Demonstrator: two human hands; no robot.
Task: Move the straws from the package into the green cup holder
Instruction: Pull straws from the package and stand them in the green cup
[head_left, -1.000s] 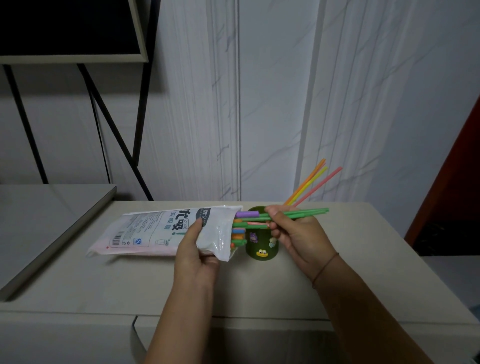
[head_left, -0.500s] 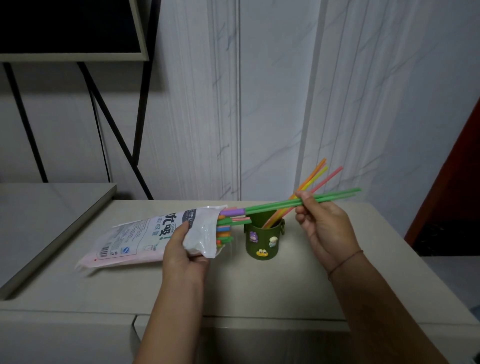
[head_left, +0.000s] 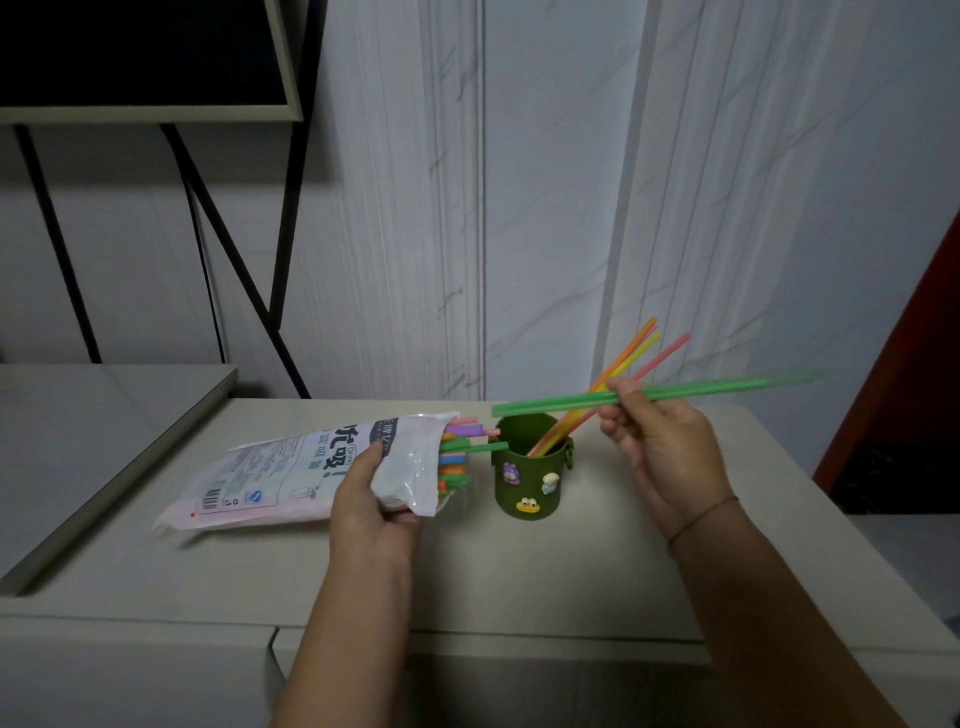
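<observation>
Fingers (head_left: 621, 395) of the right hand (head_left: 660, 447) are clamped together on a small bunch of green straws (head_left: 691, 391). The bunch is held near level; motion blur prevents a count. Its free end lies left of those fingers, just above the rim of the green cup holder (head_left: 530, 480) and clear of the package (head_left: 291, 467).

The left hand (head_left: 371, 506) grips the package near its open mouth, thumb on top and fingers curled beneath. Coloured straw ends (head_left: 457, 460) protrude just beyond that thumb, close beside the holder.

Orange, yellow and pink straws (head_left: 631, 356) stand in the holder, leaning up behind the right fingers.

Assessment: a first few straws are delivered and the green bunch is extracted but not yet inserted. By the fullness of the package mouth, the larger share appears to be left.
</observation>
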